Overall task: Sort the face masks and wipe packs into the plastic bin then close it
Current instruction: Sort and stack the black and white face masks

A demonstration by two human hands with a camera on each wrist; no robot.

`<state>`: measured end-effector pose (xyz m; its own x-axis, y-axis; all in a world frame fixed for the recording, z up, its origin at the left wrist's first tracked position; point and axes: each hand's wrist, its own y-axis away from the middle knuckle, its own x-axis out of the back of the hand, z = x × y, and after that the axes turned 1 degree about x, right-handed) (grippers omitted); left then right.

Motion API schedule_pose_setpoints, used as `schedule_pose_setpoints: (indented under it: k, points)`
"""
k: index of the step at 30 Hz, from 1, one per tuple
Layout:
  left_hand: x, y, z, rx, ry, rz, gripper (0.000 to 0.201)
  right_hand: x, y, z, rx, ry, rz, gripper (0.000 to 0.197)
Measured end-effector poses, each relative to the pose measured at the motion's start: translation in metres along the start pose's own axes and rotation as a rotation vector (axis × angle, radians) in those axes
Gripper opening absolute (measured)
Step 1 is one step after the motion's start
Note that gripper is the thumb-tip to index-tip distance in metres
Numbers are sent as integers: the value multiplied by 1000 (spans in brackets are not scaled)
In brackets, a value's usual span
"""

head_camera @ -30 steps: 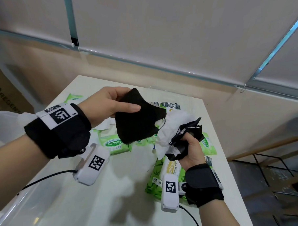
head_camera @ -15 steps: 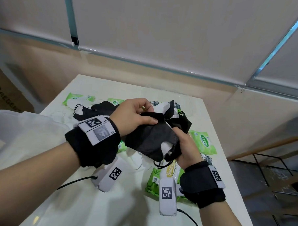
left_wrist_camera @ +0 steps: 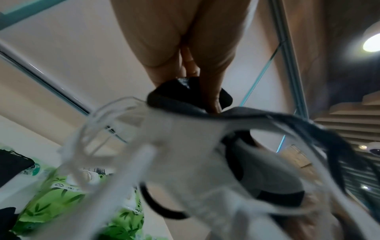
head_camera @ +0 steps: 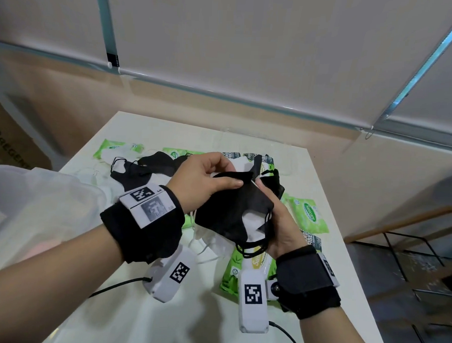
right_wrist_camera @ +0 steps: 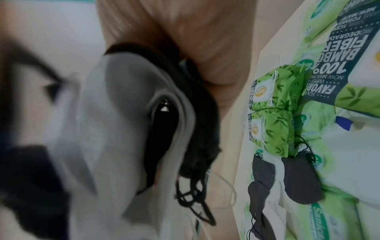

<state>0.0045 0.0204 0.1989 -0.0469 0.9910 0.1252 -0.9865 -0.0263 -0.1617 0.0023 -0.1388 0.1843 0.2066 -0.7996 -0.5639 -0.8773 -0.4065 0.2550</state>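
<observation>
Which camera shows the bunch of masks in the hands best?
The head view: the bunch of masks shows whole and sharp, the left hand pinching its top and the right hand gripping its side. Both wrist views show the bunch only as a close blur of black and white.

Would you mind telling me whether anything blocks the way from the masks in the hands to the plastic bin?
Nothing visible does. Both the left hand and the right hand hold the bundle of masks above the table; the plastic bin sits open to the left.

Both wrist views blur the bunched masks point(left_wrist_camera: 185, 170), and the plastic bin point(head_camera: 24, 188) is cut off at left.
</observation>
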Motion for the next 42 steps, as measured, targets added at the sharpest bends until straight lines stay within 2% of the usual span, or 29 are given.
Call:
schedule_pose_setpoints:
  k: [4, 6, 7, 10, 11, 14, 15, 18, 21, 24, 27, 33, 36, 38, 41, 42]
  points:
    - [-6, 0, 6, -45, 30, -11, 13, -6, 2, 4, 2, -97, -100, 35]
    - [-6, 0, 7, -67, -42, -11, 12, -6, 2, 6, 11, -113, -125, 49]
    - [-7, 1, 7, -78, -85, 0, 11, -5, 0, 7, 11, -110, -111, 50]
    - [-7, 3, 7, -115, -179, 25, 11, -3, -2, 9, 8, -109, -23, 21]
    - [-8, 4, 7, -119, -203, 29, 11, -3, -2, 10, 5, -111, -5, 22]
    - [-8, 5, 5, -101, -247, 45, 11, -3, -1, 12, 7, -118, -16, 56]
    - [-7, 5, 3, -94, -263, 56, 15, -3, 0, 12, 18, -118, -19, 59]
    - [-6, 4, 0, -72, -346, 88, 28, -8, 5, 6, 86, -164, -48, 38]
    - [-4, 6, 1, -76, -453, 91, 20, -10, 8, 2, 85, -182, -75, 43]
    - [-2, 7, 2, -100, -506, 55, 17, -9, 7, 2, 64, -141, -44, 23]
    - [-1, 7, 3, -97, -497, 20, 11, -6, 4, 5, 15, -110, -16, 15]
    - [9, 7, 11, -51, -342, -20, 21, 4, -1, 6, -37, -86, 84, 32]
    - [17, 5, 17, 1, -230, -61, 20, 10, -3, 4, -47, -55, 130, 21]
    - [20, 2, 19, 27, -140, -127, 19, 9, -4, 5, -36, -26, 173, 30]
    - [16, 1, 19, 32, -126, -217, 19, 4, -4, 9, -31, 3, 139, 73]
    - [14, 0, 18, 25, -153, -229, 19, 1, -3, 8, -26, 13, 115, 74]
